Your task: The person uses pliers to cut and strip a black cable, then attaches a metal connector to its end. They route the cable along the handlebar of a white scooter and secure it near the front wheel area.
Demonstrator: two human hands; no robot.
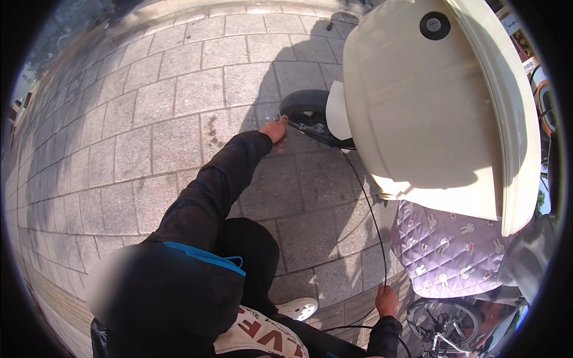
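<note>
My left hand (pixel 276 132), at the end of a long dark sleeve, reaches to the near edge of a small black wheel (pixel 303 98). Its thumb and finger are pressed together by the tire; what they pinch, if anything, is too small to make out. A thin black hose or cable (pixel 371 210) runs from below the wheel down to my right hand (pixel 387 301). The fingers of that hand are wrapped round it, and more of the line loops below. Above the wheel stands the cream body (pixel 427 107) of a scooter-like vehicle, with a pale fender (pixel 339 113) partly covering the tire.
A lilac quilted cover with rabbits (pixel 450 250) hangs under the cream body, close to my right hand. Near the lower right stands a bicycle wheel (pixel 444 322). Stone paving (pixel 176 137) spreads to the left. A white clog (pixel 298 308) is by my dark trousers.
</note>
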